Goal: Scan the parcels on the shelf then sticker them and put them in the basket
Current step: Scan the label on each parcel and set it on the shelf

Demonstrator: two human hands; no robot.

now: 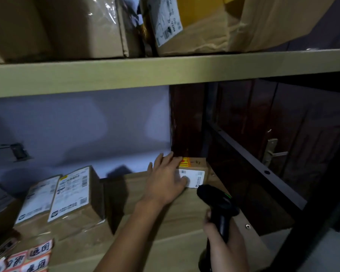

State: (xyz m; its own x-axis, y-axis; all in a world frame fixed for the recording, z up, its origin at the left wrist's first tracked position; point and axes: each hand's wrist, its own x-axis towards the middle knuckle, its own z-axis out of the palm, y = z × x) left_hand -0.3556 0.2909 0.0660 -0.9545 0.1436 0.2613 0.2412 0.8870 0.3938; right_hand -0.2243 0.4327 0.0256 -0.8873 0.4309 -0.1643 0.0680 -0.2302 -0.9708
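Left hand: the left hand [166, 180] reaches to the back right corner of the lower shelf and lies over a small brown cardboard parcel [194, 172], fingers spread across its top and thumb pressed on its white label; it touches the parcel, with no clear grip to be seen.
Right hand: the right hand [217, 235] is curled round the handle of a black handheld barcode scanner [217, 203], whose head points at the label, just beside it.
Small parcel: it stands on the pale wooden shelf board [165, 228] against the dark door frame, a yellow-and-red sticker on its top.
Other parcels: two brown labelled cardboard boxes [71, 197] lean together at the left of the same board, well apart from the hands.
Stickers: a sheet of red-and-white stickers [28, 258] lies at the bottom left.
Upper shelf: large cardboard cartons [67, 26] stand above.
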